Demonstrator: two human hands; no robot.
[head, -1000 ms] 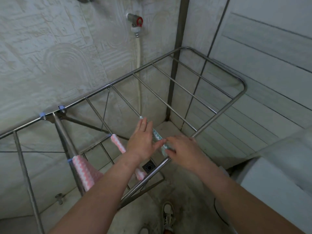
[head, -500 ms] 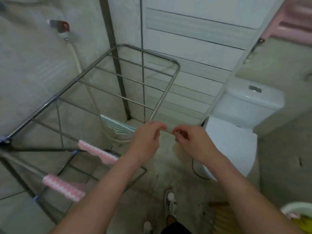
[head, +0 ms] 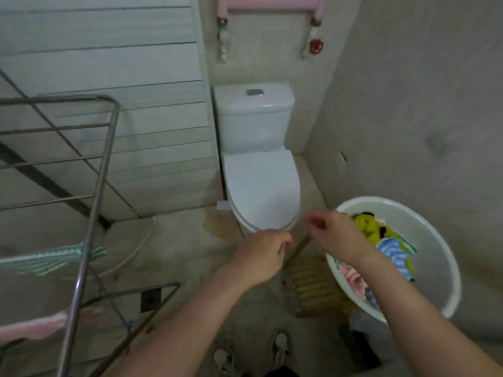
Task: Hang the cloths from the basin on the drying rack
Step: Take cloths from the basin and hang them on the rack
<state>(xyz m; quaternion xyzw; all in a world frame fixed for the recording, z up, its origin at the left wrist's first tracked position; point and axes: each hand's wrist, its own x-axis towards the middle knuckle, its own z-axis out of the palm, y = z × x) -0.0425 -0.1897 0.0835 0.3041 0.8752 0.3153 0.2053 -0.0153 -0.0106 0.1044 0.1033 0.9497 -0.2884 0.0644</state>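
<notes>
Both hands hover in mid-air above the floor, in front of the closed toilet (head: 261, 191). The left hand (head: 261, 258) has its fingers loosely curled around nothing. The right hand (head: 337, 238) is also loosely curled and empty, just over the near rim of the basin. The white basin (head: 435, 268) sits towards the right side of the floor, partly over a slatted wooden stand (head: 313, 287), with a heap of cloths (head: 392, 248) inside: yellow, blue-striped and pink. The drying rack (head: 101, 186) stands along the left side, well apart from the basin, with a green striped cloth (head: 46, 258) and a pink cloth (head: 35, 326) draped over its bars.
</notes>
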